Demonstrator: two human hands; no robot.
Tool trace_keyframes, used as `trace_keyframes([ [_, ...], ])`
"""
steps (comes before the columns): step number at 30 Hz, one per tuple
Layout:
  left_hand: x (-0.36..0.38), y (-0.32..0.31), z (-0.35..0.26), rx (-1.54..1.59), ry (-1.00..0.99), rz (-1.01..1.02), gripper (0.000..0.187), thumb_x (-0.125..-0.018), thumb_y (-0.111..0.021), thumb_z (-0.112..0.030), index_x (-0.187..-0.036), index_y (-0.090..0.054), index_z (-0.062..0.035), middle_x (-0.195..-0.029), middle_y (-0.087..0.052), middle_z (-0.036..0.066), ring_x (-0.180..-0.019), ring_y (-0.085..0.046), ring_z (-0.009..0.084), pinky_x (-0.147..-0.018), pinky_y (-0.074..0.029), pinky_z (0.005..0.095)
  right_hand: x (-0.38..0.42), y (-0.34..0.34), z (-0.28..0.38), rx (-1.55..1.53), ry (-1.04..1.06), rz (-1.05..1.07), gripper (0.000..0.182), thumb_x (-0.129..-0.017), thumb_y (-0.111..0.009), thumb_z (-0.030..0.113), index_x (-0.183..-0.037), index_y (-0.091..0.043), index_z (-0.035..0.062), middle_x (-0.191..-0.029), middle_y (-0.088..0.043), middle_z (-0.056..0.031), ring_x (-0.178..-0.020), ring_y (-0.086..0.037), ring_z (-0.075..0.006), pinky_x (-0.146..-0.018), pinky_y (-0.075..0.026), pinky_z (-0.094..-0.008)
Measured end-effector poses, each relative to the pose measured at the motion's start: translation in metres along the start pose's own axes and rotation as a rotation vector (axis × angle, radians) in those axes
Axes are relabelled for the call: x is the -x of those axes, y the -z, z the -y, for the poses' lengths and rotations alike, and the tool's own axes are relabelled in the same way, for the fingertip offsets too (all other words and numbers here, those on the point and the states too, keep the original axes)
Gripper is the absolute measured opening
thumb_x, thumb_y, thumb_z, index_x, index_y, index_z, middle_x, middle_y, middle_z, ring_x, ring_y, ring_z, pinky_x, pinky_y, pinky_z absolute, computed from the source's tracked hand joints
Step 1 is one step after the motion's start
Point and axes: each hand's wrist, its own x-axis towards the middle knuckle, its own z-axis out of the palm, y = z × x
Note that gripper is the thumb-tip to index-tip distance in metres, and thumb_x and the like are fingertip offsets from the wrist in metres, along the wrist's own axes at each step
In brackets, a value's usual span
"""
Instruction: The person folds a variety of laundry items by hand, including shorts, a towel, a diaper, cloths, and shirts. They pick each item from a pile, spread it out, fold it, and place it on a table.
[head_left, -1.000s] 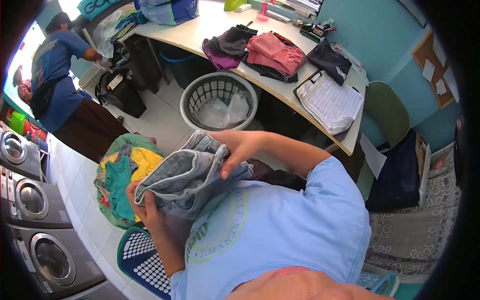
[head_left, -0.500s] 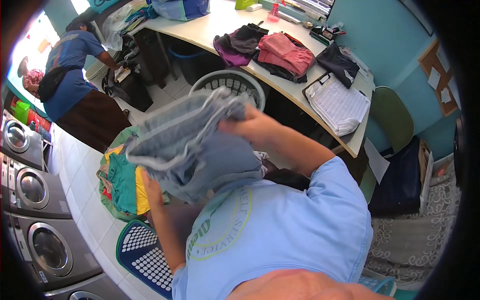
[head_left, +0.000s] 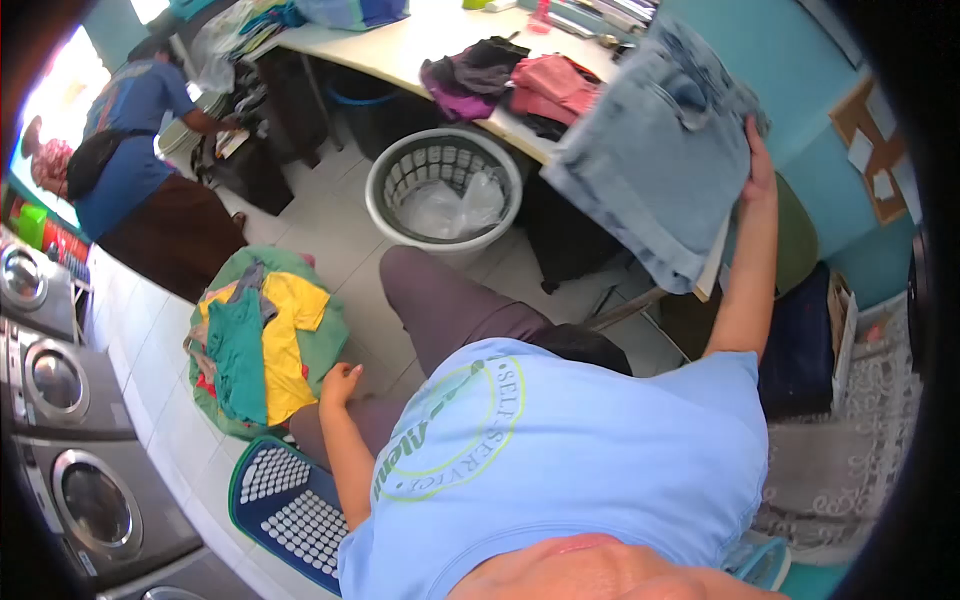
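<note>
My right hand (head_left: 757, 165) grips folded, faded blue jeans (head_left: 660, 160), held out over the end of the white counter (head_left: 400, 50). My left hand (head_left: 340, 383) rests loosely curled and empty on my knee. Tiled floor, washing machines (head_left: 70, 440) at left. The grey basket (head_left: 443, 190) holds clear plastic; the green bag (head_left: 265, 340) holds colourful clothes.

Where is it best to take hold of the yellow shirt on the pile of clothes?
Probably grip the yellow shirt at its upper edge, coming from above: it lies flat on top of the clothes pile, partly under the teal garment. The left hand rests beside it.
</note>
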Motion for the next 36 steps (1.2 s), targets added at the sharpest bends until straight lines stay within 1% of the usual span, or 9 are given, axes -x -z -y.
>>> trace_keyframes([
  [5,0.006,-0.002,-0.013,0.070,-0.156,0.005,0.057,-0.081,-0.064,-0.047,-0.113,-0.059,0.0003,-0.111,-0.062,0.022,-0.105,-0.059,0.0345,-0.088,-0.047,0.0402,-0.030,0.165,-0.075,0.560,-0.334,-0.362,0.073,-0.084,-0.067,0.041,-0.136,-0.038,-0.0010,-0.134,-0.049,-0.0109,-0.121,-0.048,-0.0260,-0.102,-0.038,-0.0382],
  [11,0.019,0.002,-0.018,-0.044,-0.070,-0.027,0.051,-0.082,-0.063,-0.044,-0.110,-0.061,-0.0015,-0.107,-0.063,0.021,-0.102,-0.059,0.0352,-0.086,-0.047,0.0415,-0.028,0.196,-0.091,0.588,-0.204,-0.342,0.085,-0.077,-0.074,0.038,-0.141,-0.029,0.0040,-0.136,-0.044,-0.0127,-0.122,-0.045,-0.0287,-0.103,-0.034,-0.0435],
  [13,0.027,0.015,-0.034,0.078,-0.025,-0.128,0.045,-0.082,-0.064,-0.039,-0.109,-0.061,-0.0023,-0.107,-0.063,0.020,-0.100,-0.060,0.0342,-0.086,-0.047,0.0409,-0.046,0.208,-0.079,0.953,-0.267,-0.485,0.096,-0.071,-0.077,0.045,-0.144,-0.026,0.0070,-0.137,-0.043,-0.0149,-0.124,-0.042,-0.0331,-0.103,-0.033,-0.0463],
  [16,0.030,0.048,-0.045,0.228,0.006,-0.513,0.035,-0.080,-0.067,-0.030,-0.104,-0.064,-0.0040,-0.102,-0.064,0.018,-0.098,-0.060,0.0335,-0.085,-0.046,0.0408,-0.047,0.151,-0.054,2.209,0.015,-0.657,0.099,-0.070,-0.074,0.052,-0.146,-0.024,0.0132,-0.142,-0.037,-0.0199,-0.131,-0.033,-0.0378,-0.105,-0.029,-0.0496],
  [19,0.017,0.068,-0.015,0.042,0.017,-1.014,0.026,-0.078,-0.067,-0.020,-0.099,-0.064,-0.0068,-0.109,-0.058,0.017,-0.105,-0.054,0.0351,-0.090,-0.043,0.0411,-0.006,-0.008,-0.064,2.174,0.483,-0.530,0.084,-0.078,-0.068,0.049,-0.144,-0.030,0.0136,-0.142,-0.037,-0.0179,-0.132,-0.032,-0.0348,-0.106,-0.027,-0.0472],
  [21,0.031,0.086,-0.002,-0.222,0.261,-1.142,0.024,-0.077,-0.064,-0.014,-0.101,-0.062,-0.0076,-0.117,-0.052,0.019,-0.110,-0.049,0.0378,-0.093,-0.040,0.0432,-0.012,-0.035,-0.068,1.932,0.763,-0.091,0.068,-0.085,-0.061,0.044,-0.141,-0.037,0.0133,-0.143,-0.036,-0.0163,-0.134,-0.030,-0.0317,-0.108,-0.025,-0.0436],
  [24,0.042,0.095,0.049,-0.376,0.601,-1.056,0.031,-0.076,-0.061,-0.008,-0.107,-0.059,-0.0081,-0.121,-0.050,0.020,-0.109,-0.049,0.0406,-0.092,-0.041,0.0451,0.031,-0.133,-0.088,1.852,0.766,0.227,0.059,-0.088,-0.060,0.033,-0.139,-0.040,0.0094,-0.144,-0.035,-0.0156,-0.135,-0.029,-0.0288,-0.109,-0.022,-0.0405],
  [30,0.075,0.108,0.112,-0.200,0.386,-0.970,0.018,-0.076,-0.058,-0.009,-0.092,-0.063,-0.0032,-0.100,-0.062,0.017,-0.093,-0.059,0.0365,-0.081,-0.048,0.0420,0.064,-0.220,-0.141,1.320,0.393,0.934,0.053,-0.081,-0.064,0.011,-0.131,-0.047,0.0012,-0.135,-0.045,-0.0159,-0.128,-0.040,-0.0271,-0.106,-0.028,-0.0366],
  [36,0.093,0.149,-0.039,0.063,-0.095,-1.037,0.019,-0.072,-0.062,-0.012,-0.087,-0.065,-0.0015,-0.085,-0.065,0.016,-0.078,-0.063,0.0320,-0.069,-0.050,0.0378,0.087,-0.303,-0.253,0.978,0.205,1.438,0.042,-0.080,-0.063,0.002,-0.122,-0.056,0.0034,-0.120,-0.057,-0.0128,-0.107,-0.057,-0.0236,-0.092,-0.045,-0.0337],
])
